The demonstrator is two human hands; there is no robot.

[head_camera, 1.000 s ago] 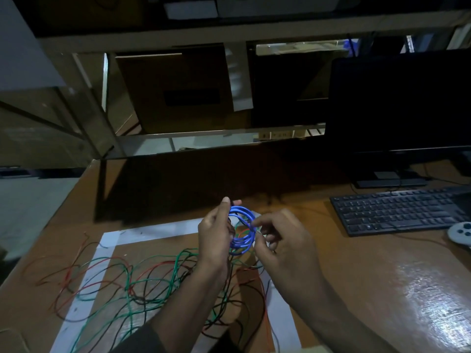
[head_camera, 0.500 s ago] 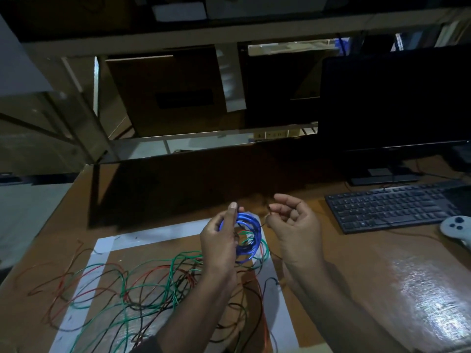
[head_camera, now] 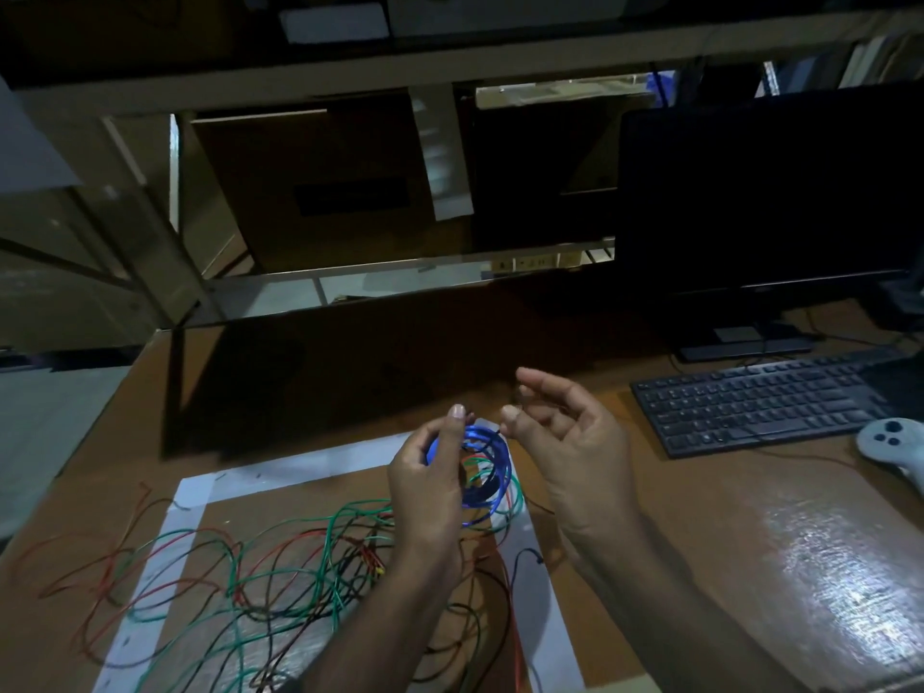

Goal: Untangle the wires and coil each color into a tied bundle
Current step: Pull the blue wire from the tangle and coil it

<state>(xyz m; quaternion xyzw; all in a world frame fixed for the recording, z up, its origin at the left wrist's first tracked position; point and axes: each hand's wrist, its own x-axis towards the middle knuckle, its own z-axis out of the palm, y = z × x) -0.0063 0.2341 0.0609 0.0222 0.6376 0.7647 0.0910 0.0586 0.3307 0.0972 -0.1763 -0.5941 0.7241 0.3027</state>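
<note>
Above the near middle of the wooden desk, the left hand holds the blue wire coil, its fingers curled round the left side of the loops and the thumb standing up at the top. Just right of it, the right hand has its thumb and first fingers bent close together near the top of the coil; a thin wire end seems to be between them, but I cannot tell for sure. One blue coil is visible, with several loops. It stands nearly upright, its opening turned to the right and a little to the camera. Under the hands, loose green wires, red wires and black wires lie tangled on a white-taped frame. At the far right are one keyboard, one monitor and one grey controller.
</note>
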